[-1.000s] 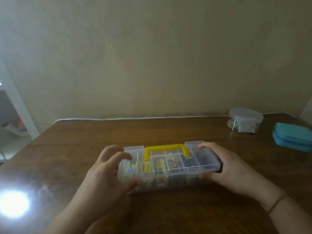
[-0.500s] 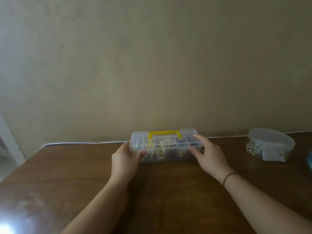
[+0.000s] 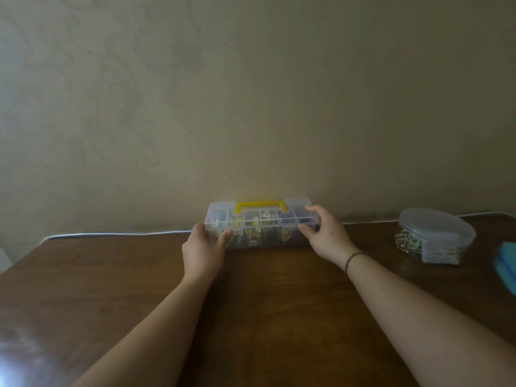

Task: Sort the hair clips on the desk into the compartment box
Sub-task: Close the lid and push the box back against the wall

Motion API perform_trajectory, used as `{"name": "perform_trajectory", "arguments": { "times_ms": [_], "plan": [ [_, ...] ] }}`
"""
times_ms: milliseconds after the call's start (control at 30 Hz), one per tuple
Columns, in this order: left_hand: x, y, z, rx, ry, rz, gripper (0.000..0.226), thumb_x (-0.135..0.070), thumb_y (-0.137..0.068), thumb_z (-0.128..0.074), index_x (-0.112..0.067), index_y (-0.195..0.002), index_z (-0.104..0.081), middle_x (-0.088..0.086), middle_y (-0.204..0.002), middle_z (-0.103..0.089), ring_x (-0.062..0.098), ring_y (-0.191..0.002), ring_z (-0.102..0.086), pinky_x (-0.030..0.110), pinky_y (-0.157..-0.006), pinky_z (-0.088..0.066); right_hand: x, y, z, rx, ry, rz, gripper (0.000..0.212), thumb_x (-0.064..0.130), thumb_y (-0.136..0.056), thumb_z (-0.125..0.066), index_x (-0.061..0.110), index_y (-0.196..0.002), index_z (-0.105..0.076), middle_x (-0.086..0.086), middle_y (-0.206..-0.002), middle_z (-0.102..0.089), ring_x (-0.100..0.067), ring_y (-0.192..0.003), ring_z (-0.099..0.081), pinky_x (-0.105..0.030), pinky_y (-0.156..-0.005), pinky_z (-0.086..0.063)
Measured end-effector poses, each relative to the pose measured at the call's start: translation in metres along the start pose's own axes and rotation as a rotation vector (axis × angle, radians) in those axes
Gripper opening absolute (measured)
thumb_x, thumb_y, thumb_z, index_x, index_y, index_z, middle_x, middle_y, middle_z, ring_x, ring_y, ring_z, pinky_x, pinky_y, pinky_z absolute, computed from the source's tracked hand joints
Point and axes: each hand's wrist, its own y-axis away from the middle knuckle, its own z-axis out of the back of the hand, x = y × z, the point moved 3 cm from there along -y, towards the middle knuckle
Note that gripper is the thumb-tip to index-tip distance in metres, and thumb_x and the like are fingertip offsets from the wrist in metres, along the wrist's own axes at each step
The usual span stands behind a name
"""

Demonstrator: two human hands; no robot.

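Your left hand (image 3: 202,248) grips the compartment box's (image 3: 261,226) left end, right hand (image 3: 325,237) its right end — box sits at the surface's (image 3: 265,303) far edge by the wall. Keep it level so clips don't jumble.

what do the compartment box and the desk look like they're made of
Box: clear, slightly frosted plastic, since the contents show through the walls; its handle looks like opaque yellow plastic. Desk: dark brown wood or wood-look laminate, with visible grain and a glossy sheen.
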Motion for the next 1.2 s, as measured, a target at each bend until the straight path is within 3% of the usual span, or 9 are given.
{"name": "perform_trajectory", "arguments": {
  "times_ms": [100,200,300,433,533,667,767,1033,1200],
  "plan": [
    [0.004,0.008,0.002,0.075,0.019,0.060,0.082,-0.036,-0.081,-0.076,-0.012,-0.147,-0.032,0.009,-0.140,-0.053,0.025,-0.126,-0.050,0.037,-0.102,-0.041,-0.012,0.014,0.022,-0.007,0.244,0.037,0.088,0.040,-0.083,-0.069,0.037,-0.150,-0.013,0.001,-0.151,-0.035,-0.027,-0.139,-0.033,-0.046,-0.109,-0.034],
    [0.006,0.027,0.011,0.076,-0.019,0.053,0.098,-0.032,-0.082,-0.076,-0.016,-0.155,-0.014,0.007,-0.160,-0.023,0.025,-0.146,-0.024,0.042,-0.117,-0.026,-0.048,0.034,0.088,-0.408,0.754,-0.030,0.079,0.047,-0.080,-0.068,0.029,-0.147,-0.029,-0.007,-0.156,-0.024,-0.038,-0.143,-0.015,-0.054,-0.113,-0.025],
    [0.007,0.046,0.017,0.090,-0.027,0.003,0.087,-0.031,-0.086,-0.071,-0.017,-0.153,-0.018,0.004,-0.162,-0.013,0.022,-0.148,-0.015,0.040,-0.119,-0.020,-0.093,0.051,0.134,-0.463,0.885,-0.274,0.075,0.063,-0.078,-0.060,0.027,-0.141,-0.040,-0.013,-0.156,-0.015,-0.047,-0.140,-0.007,-0.060,-0.111,-0.022],
    [0.004,0.061,0.017,0.226,-0.019,-0.015,0.077,-0.037,-0.087,-0.069,-0.022,-0.150,-0.028,0.003,-0.160,-0.023,0.023,-0.144,-0.026,0.046,-0.115,-0.029,-0.105,0.052,0.140,-0.461,0.652,-0.286,0.081,0.059,-0.070,-0.072,0.021,-0.137,-0.047,-0.016,-0.147,-0.027,-0.046,-0.132,-0.030,-0.053,-0.093,-0.044],
    [0.007,0.064,0.023,0.240,-0.011,-0.029,0.076,-0.037,-0.086,-0.069,-0.026,-0.150,-0.029,0.000,-0.157,-0.030,0.021,-0.142,-0.031,0.046,-0.114,-0.033,-0.095,0.055,0.135,-0.510,0.491,-0.202,0.076,0.047,-0.061,-0.085,0.014,-0.125,-0.060,-0.012,-0.135,-0.037,-0.044,-0.122,-0.041,-0.048,-0.095,-0.044],
    [0.012,0.057,0.034,0.207,0.034,-0.051,0.072,-0.034,-0.087,-0.069,-0.029,-0.147,-0.031,-0.004,-0.147,-0.043,0.016,-0.135,-0.040,0.038,-0.109,-0.039,-0.050,0.062,0.114,-0.587,0.404,0.078,0.064,0.034,-0.055,-0.091,0.012,-0.111,-0.068,-0.006,-0.128,-0.041,-0.036,-0.119,-0.046,-0.047,-0.100,-0.043],
    [0.021,0.051,0.040,0.175,0.003,-0.043,0.067,-0.029,-0.086,-0.070,-0.025,-0.145,-0.037,-0.001,-0.137,-0.054,0.013,-0.118,-0.055,0.034,-0.101,-0.047,0.013,0.057,0.087,-0.616,0.256,0.333,0.060,0.024,-0.052,-0.093,0.013,-0.106,-0.068,-0.011,-0.126,-0.045,-0.026,-0.115,-0.049,-0.030,-0.100,-0.037],
    [0.027,0.049,0.040,0.130,0.049,-0.099,0.073,-0.029,-0.085,-0.070,-0.033,-0.147,-0.031,-0.011,-0.112,-0.056,-0.001,-0.102,-0.052,0.018,-0.090,-0.044,0.113,0.008,-0.045,-0.352,0.030,0.495,0.055,0.038,-0.055,-0.088,0.022,-0.104,-0.066,0.001,-0.122,-0.043,-0.010,-0.114,-0.044,-0.012,-0.099,-0.027],
    [0.027,0.050,0.039,0.155,0.040,-0.138,0.071,-0.028,-0.086,-0.068,-0.033,-0.146,-0.032,-0.019,-0.107,-0.052,-0.007,-0.097,-0.049,0.014,-0.086,-0.042,0.116,-0.006,-0.084,-0.316,0.071,0.474,0.057,0.043,-0.059,-0.086,0.021,-0.107,-0.064,0.000,-0.128,-0.043,-0.015,-0.121,-0.044,-0.019,-0.102,-0.030]
  ]
}}
